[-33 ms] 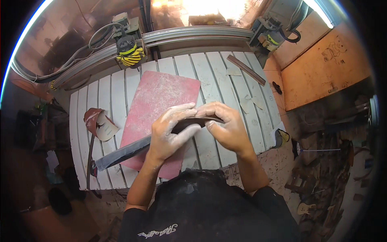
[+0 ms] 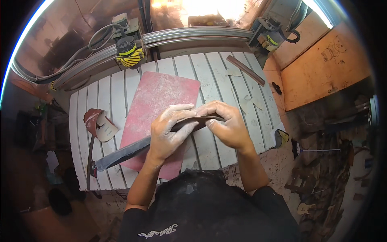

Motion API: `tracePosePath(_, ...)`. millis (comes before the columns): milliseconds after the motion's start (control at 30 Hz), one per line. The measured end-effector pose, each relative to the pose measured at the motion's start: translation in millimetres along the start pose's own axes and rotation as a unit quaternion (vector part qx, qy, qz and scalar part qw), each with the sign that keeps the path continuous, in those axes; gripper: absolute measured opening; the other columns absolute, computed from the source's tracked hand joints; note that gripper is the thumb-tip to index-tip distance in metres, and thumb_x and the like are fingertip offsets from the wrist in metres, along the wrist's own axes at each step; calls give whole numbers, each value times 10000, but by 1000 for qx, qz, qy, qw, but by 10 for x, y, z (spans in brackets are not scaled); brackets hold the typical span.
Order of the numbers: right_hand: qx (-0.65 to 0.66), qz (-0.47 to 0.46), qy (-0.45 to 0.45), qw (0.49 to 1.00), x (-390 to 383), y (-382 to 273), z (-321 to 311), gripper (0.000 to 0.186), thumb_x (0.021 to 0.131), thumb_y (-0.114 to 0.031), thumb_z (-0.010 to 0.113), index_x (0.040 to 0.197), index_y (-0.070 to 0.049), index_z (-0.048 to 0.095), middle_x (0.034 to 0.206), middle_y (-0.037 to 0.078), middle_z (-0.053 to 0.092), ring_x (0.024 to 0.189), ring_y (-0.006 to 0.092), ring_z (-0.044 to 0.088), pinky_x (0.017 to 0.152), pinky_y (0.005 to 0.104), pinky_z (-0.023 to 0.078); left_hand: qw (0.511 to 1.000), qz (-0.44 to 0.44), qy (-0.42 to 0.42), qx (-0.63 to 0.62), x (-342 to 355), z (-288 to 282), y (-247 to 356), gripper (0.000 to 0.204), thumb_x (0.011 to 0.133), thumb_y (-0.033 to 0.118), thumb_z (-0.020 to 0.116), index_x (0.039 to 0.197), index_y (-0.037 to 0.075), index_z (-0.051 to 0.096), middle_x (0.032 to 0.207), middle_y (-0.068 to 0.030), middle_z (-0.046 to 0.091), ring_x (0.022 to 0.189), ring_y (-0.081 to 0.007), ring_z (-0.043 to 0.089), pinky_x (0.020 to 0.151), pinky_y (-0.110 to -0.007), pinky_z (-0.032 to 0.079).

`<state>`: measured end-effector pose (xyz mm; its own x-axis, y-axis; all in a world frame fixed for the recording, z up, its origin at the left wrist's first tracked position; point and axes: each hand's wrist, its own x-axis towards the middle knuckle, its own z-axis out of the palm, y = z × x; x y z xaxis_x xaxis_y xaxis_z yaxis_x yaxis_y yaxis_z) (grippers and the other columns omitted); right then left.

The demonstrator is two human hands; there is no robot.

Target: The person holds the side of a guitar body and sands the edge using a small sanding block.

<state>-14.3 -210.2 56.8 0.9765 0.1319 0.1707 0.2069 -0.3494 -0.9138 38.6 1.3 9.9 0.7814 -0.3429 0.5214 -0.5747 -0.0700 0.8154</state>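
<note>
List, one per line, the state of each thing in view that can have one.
Left hand: closed on dark piece, dusty
Right hand: pinching dark piece, dusty
Dark piece: bowed, held
Grey bar: slanting, partly hidden
Red panel: lying flat, white-dusted
Reddish-brown sheet: curled
Brown strip: lying on slatted table
Tube light: lit

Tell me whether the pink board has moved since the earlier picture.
No. The pink board lies across the same slats of the white table, with no visible shift.

Glare (image 2: 215, 10) bleaches the top; the curved rim is dark.
</note>
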Motion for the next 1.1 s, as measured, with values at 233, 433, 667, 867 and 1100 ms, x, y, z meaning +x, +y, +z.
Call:
tracePosePath(233, 234, 152, 175, 944, 263, 1772, -216, 291, 981, -147, 725, 1211, 31, 716, 1146, 116, 765, 1053, 227, 724, 975, 365, 567, 998, 3, 47, -47, 161, 74, -101, 149, 899, 36, 830, 1013, 4, 738, 1147, -138, 745, 1063, -241, 730, 925, -358, 578)
tracePosePath(433, -335, 154, 126, 921, -231, 3231, 89, 536, 832, -184, 825, 1335, -60, 688, 1270, 225, 698, 1172, 440, 655, 999, 490, 539, 965, -173, 90, -177, 164, 39, -200, 165, 1025, 81, 734, 1145, 5, 651, 982, -47, 706, 975, -125, 685, 886, -298, 560)
tracePosePath(667, -330, 239, 140, 902, -34, 2881, 85, 612, 798, -151, 860, 1364, -40, 655, 1272, 213, 710, 1131, 360, 706, 963, 470, 560, 918, -186, 127, -328, 159, -62, -206, 274, 1040, 52, 696, 1264, 16, 542, 1088, -130, 760, 978, -159, 727, 935, -323, 568)
tracePosePath(867, 286, 75, 211, 932, 523, 1422, 62, 536, 903, -49, 801, 1387, 23, 581, 1182, 96, 720, 1008, 173, 730, 892, 329, 591, 909, -187, 141, -345, 53, -124, -287, 280, 1022, 27, 709, 1250, 34, 546, 1119, -118, 724, 1017, -155, 709, 932, -316, 573)
tracePosePath(1100, 259, 7, -2, 966, 521, 424, 257, 846, 873, -62, 839, 1602, 0, 414, 1413, 114, 628, 1282, 205, 629, 1086, 368, 515, 915, -158, 152, -339, 24, -74, -286, 298, 997, 17, 743, 1228, 34, 555, 1083, -79, 667, 959, -145, 685, 865, -312, 586)
